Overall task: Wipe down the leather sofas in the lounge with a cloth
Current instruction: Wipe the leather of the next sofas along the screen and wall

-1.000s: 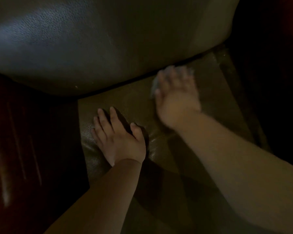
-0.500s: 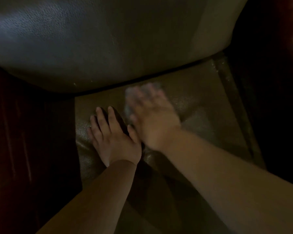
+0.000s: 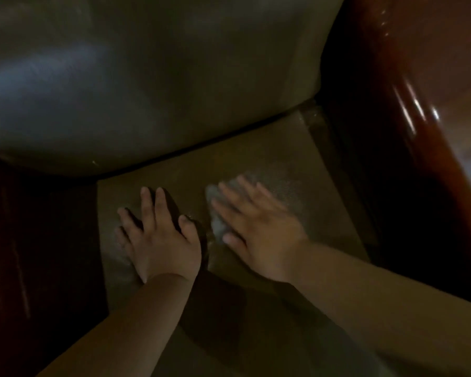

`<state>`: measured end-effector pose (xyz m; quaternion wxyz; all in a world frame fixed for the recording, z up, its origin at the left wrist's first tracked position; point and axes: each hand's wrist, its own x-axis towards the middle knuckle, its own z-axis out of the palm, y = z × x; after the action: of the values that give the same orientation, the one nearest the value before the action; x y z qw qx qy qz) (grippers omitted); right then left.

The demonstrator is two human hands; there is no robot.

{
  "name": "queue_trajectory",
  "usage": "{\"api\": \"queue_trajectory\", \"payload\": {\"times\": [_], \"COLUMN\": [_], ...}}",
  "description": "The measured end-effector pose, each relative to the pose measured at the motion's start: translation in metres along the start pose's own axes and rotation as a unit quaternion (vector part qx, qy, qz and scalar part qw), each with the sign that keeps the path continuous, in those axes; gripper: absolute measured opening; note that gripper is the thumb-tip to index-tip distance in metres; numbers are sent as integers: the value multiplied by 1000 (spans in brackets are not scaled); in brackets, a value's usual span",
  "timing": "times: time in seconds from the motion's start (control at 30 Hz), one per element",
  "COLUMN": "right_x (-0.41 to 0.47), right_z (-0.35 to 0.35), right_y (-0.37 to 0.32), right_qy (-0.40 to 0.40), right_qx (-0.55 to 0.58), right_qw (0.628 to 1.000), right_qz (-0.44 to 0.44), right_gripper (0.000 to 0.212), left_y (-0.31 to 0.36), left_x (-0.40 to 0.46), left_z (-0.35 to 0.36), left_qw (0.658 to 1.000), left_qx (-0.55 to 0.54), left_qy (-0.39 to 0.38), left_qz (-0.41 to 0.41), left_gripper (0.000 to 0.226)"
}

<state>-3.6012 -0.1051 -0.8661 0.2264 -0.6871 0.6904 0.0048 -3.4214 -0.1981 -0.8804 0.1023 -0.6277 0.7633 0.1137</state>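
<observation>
Dim light, head view blurred around the moving hand. Seat cushion (image 3: pixel 297 208) of the leather sofa filled the centre of the frame, with the backrest (image 3: pixel 147 91) at 12 o'clock and glossy wooden arms at 3 o'clock (image 3: pixel 419 118) and 9 o'clock (image 3: pixel 25 240). Left hand (image 3: pixel 158 240) lay flat on the cushion at about 8 o'clock from centre, fingers straight and spread, thumb out toward the other hand; it held nothing and appeared to brace. Right hand (image 3: pixel 259 235) lay palm-down just beside it at 5 o'clock from centre, fingers straight and slightly fanned, pressing the cloth (image 3: pixel 215 210) onto the leather. Only a pale edge of cloth showed past the fingers on the thumb side; the rest was hidden under the palm. Judgement: wiping of the seat in progress, backrest and arms possibly pending. Risks: cloth held by flat pressure alone could bunch or slip out on a fast stroke; the braced left hand covers a patch that may get skipped; the crease under the backrest is easily missed in this light.
</observation>
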Motion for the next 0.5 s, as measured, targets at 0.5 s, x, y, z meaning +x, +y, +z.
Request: {"api": "queue_trajectory", "payload": {"times": [0.5], "right_x": [-15], "right_z": [6], "right_y": [38], "right_qy": [46], "right_qx": [27], "right_qw": [987], "right_qz": [151], "right_gripper": [73], "left_y": [66], "left_x": [50], "left_z": [4], "left_qw": [975], "left_qx": [-37], "left_qy": [54], "left_qz": [212], "left_gripper": [69]}}
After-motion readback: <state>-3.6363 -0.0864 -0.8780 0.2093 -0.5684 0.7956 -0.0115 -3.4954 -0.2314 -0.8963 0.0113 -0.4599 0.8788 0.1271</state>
